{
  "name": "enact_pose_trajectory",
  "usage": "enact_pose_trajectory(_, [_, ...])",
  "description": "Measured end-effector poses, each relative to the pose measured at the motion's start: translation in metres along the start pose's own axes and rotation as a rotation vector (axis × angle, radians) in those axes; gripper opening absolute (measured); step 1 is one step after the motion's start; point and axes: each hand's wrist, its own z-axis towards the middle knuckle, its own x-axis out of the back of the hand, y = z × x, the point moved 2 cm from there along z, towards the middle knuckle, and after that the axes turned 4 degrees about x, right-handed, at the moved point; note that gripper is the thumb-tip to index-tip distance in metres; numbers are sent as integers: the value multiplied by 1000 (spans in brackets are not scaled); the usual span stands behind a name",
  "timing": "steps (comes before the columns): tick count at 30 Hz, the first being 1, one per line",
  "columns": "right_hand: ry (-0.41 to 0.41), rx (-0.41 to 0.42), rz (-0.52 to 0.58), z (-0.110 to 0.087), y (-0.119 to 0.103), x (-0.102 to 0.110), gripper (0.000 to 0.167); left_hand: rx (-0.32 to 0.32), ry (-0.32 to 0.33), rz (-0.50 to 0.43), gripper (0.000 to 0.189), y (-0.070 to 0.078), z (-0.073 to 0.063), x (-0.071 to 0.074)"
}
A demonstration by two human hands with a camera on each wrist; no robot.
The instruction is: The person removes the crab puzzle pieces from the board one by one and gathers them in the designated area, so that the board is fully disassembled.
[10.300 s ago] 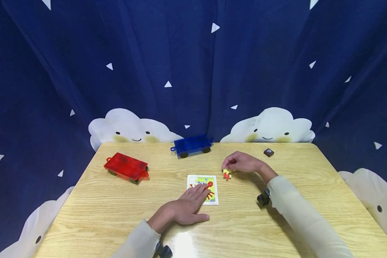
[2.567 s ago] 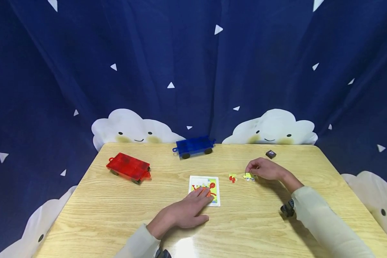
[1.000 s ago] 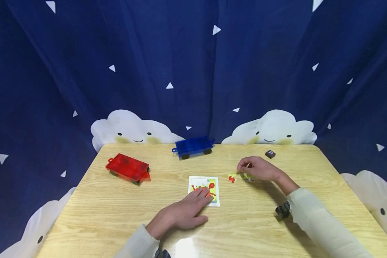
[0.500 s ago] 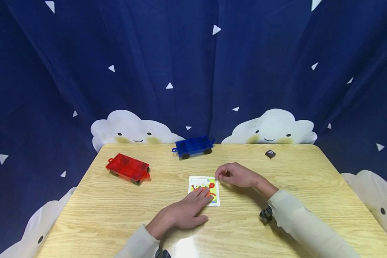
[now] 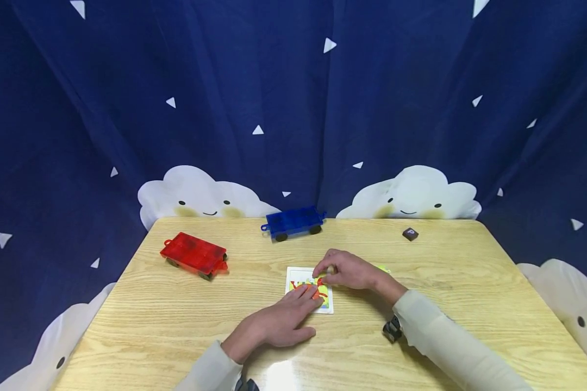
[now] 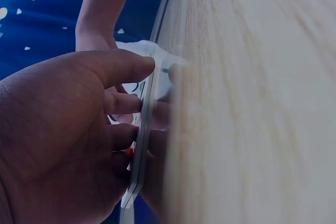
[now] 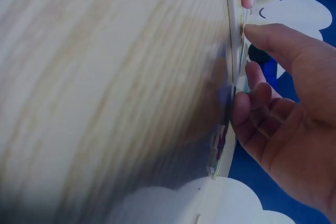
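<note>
A small square jigsaw puzzle (image 5: 292, 270) in a white frame, with a red and yellow picture, lies mid-table. Bare white backing shows in its upper left. My left hand (image 5: 291, 317) rests palm down, fingers stretched over the puzzle's lower part. At the upper right, the fingertips of my right hand (image 5: 354, 273) touch the puzzle beside a red claw shape. In the right wrist view, thumb (image 7: 270, 38) and index finger stand apart at the puzzle, nothing visible between them. Behind that hand a yellow puzzle piece (image 5: 384, 268) peeks out; the red-and-yellow piece is hidden.
A red toy wagon (image 5: 194, 253) stands on the left, and a blue one (image 5: 293, 222) near the back edge. A small dark tile with a letter P (image 5: 410, 234) lies at the back right. A dark blue curtain (image 5: 293, 108) hangs behind the wooden table (image 5: 176, 326).
My right hand has moved left from the loose pieces to the puzzle's upper right, its thumb and finger now parted. The left hand stays put. Earlier, two pieces came to lie right of the puzzle.
</note>
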Motion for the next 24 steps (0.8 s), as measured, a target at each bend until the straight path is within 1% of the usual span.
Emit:
enact_pose_trajectory(8, [-8, -34, 2, 1, 3, -3, 18, 1, -5, 0, 66, 1, 0, 1])
enact_pose_trajectory(15, [-8, -9, -2, 3, -1, -2, 14, -3, 1, 1, 65, 1, 0, 1])
enact_pose_trajectory(24, [-9, -6, -15, 4, -5, 1, 17, 14, -2, -5, 65, 0, 1, -1])
